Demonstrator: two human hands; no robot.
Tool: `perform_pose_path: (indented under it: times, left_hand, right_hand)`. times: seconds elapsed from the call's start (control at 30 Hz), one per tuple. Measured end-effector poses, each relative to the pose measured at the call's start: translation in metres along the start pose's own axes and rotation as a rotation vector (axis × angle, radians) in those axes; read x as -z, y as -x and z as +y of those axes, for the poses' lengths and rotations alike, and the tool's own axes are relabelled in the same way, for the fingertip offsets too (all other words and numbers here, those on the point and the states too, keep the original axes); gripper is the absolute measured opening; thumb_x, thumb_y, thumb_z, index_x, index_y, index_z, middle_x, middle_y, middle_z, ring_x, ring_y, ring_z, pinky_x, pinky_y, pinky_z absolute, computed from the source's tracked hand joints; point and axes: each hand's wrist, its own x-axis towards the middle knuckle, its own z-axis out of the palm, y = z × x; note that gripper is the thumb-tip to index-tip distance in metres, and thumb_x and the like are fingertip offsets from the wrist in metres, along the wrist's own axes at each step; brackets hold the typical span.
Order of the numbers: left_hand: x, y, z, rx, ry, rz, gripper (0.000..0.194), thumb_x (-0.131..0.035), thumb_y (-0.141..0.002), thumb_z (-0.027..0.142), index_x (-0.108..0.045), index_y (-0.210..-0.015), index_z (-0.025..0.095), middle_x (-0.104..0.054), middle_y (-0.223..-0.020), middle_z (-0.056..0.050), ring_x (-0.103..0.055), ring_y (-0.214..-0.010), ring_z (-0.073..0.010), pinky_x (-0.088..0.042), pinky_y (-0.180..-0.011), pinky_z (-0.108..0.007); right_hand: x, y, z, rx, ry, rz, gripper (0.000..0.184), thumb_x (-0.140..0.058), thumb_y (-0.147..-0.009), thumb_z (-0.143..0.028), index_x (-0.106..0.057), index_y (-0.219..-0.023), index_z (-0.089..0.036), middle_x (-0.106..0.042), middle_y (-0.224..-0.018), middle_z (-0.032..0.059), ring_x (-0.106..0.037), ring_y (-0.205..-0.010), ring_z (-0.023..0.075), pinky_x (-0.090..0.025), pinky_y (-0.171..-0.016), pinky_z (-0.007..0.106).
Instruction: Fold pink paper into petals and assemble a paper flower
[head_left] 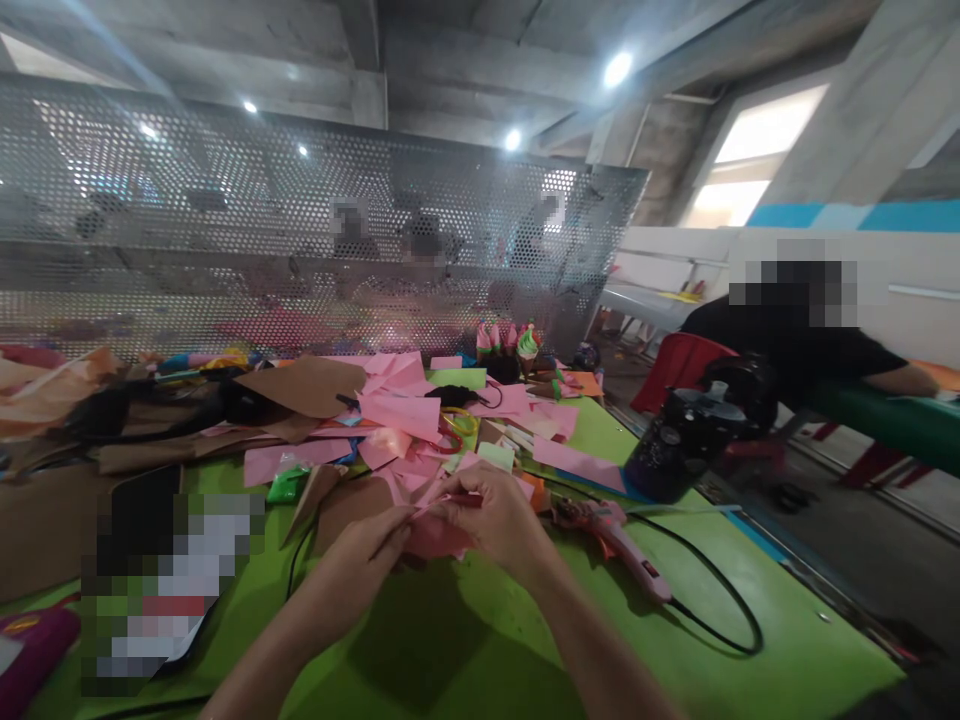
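Two bare hands meet above a green-topped bench, a piece of pink paper held between them. The fingers of the left hand grasp the paper's left side, while those of the right hand pinch it near the top; the exact fold is too small to make out.

Just right of the right hand, a pink glue gun lies on the bench, its black cord looping toward the near right. Behind it stands a dark, lidded bottle. Pink sheets and brown paper are strewn beyond the hands, with a small green packet to the left, near a flat, partly pixelated object. A purple item sits at the lower left edge.

At the back, a green-and-pink swirled ornament stands before a perforated metal screen. At right, a person in black sits by a red chair back, one arm over another green surface.
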Motion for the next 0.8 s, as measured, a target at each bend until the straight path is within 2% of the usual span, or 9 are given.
perform_pose_path:
  times: [0.13,0.2,0.33,0.37,0.43,0.5,0.57,0.7,0.8]
  left_hand:
    - [-0.002,-0.002,-0.001,-0.010,0.039,-0.009,0.026,-0.051,-0.091,0.040,-0.069,-0.086,0.021,-0.071,-0.076,-0.002,-0.065,-0.072,-0.0208,-0.044,-0.064,-0.025]
    - [-0.003,-0.004,-0.003,0.013,0.137,0.007,0.028,-0.052,-0.090,0.041,-0.067,-0.080,0.020,-0.069,-0.074,-0.002,-0.065,-0.071,-0.0207,-0.046,-0.062,-0.025]
    - [-0.005,-0.009,-0.008,0.134,0.407,0.180,0.030,-0.063,-0.081,0.047,-0.068,-0.080,0.018,-0.068,-0.078,-0.003,-0.067,-0.066,-0.0203,-0.052,-0.061,-0.029]
    - [-0.005,-0.011,-0.009,0.170,0.479,0.240,0.031,-0.066,-0.078,0.048,-0.069,-0.084,0.018,-0.069,-0.084,-0.004,-0.068,-0.068,-0.0206,-0.054,-0.064,-0.031]
    - [-0.005,-0.012,-0.009,0.236,0.613,0.334,0.038,-0.071,-0.073,0.049,-0.069,-0.095,0.018,-0.069,-0.097,-0.005,-0.071,-0.075,-0.0217,-0.057,-0.070,-0.034]
    - [-0.005,-0.013,-0.006,0.274,0.721,0.391,0.044,-0.074,-0.071,0.048,-0.068,-0.102,0.018,-0.069,-0.104,-0.006,-0.072,-0.080,-0.0221,-0.058,-0.073,-0.034]
    - [-0.006,-0.012,-0.003,0.286,0.805,0.393,0.047,-0.076,-0.070,0.048,-0.067,-0.105,0.018,-0.070,-0.107,-0.007,-0.072,-0.082,-0.0221,-0.058,-0.073,-0.033]
    - [-0.010,-0.010,0.002,0.249,0.801,0.386,0.048,-0.073,-0.072,0.047,-0.065,-0.109,0.018,-0.069,-0.111,-0.008,-0.069,-0.090,-0.0220,-0.057,-0.075,-0.032]
    - [-0.015,-0.012,-0.002,0.201,0.710,0.352,0.044,-0.074,-0.070,0.041,-0.065,-0.107,0.019,-0.070,-0.102,-0.007,-0.068,-0.089,-0.0224,-0.056,-0.072,-0.031]
  right_hand:
    - [-0.001,0.000,-0.001,-0.023,0.003,0.004,0.013,-0.072,-0.079,-0.032,-0.076,-0.076,-0.020,-0.071,-0.075,0.0033,-0.064,-0.074,0.0197,-0.046,-0.065,0.026]
    - [0.000,0.000,-0.004,0.006,0.056,0.042,0.012,-0.073,-0.078,-0.033,-0.075,-0.081,-0.021,-0.072,-0.081,0.0039,-0.064,-0.081,0.0216,-0.047,-0.072,0.030]
    - [0.007,0.002,-0.012,0.179,0.151,0.324,0.027,-0.071,-0.081,-0.034,-0.070,-0.106,-0.025,-0.066,-0.112,0.0068,-0.054,-0.109,0.0260,-0.039,-0.096,0.039]
    - [0.007,0.003,-0.012,0.195,0.135,0.397,0.027,-0.069,-0.082,-0.035,-0.068,-0.107,-0.025,-0.064,-0.114,0.0071,-0.053,-0.108,0.0251,-0.040,-0.095,0.039]
    - [0.006,0.004,-0.012,0.140,0.051,0.464,0.023,-0.067,-0.084,-0.037,-0.065,-0.101,-0.023,-0.063,-0.103,0.0059,-0.056,-0.092,0.0210,-0.044,-0.082,0.033]
    - [0.001,0.004,-0.010,0.011,-0.112,0.425,0.025,-0.069,-0.082,-0.041,-0.061,-0.093,-0.021,-0.061,-0.087,0.0024,-0.053,-0.072,0.0160,-0.044,-0.066,0.028]
    - [-0.008,0.003,-0.007,-0.120,-0.331,0.320,0.033,-0.073,-0.076,-0.046,-0.058,-0.087,-0.019,-0.059,-0.076,-0.0002,-0.051,-0.063,0.0137,-0.042,-0.057,0.025]
    - [-0.025,0.002,-0.007,-0.266,-0.588,0.130,0.043,-0.082,-0.064,-0.049,-0.063,-0.085,-0.016,-0.063,-0.069,0.0005,-0.054,-0.058,0.0135,-0.044,-0.054,0.025]
    - [-0.031,0.005,-0.010,-0.327,-0.614,0.115,0.040,-0.083,-0.063,-0.047,-0.068,-0.076,-0.013,-0.065,-0.065,0.0026,-0.058,-0.061,0.0157,-0.047,-0.061,0.028]
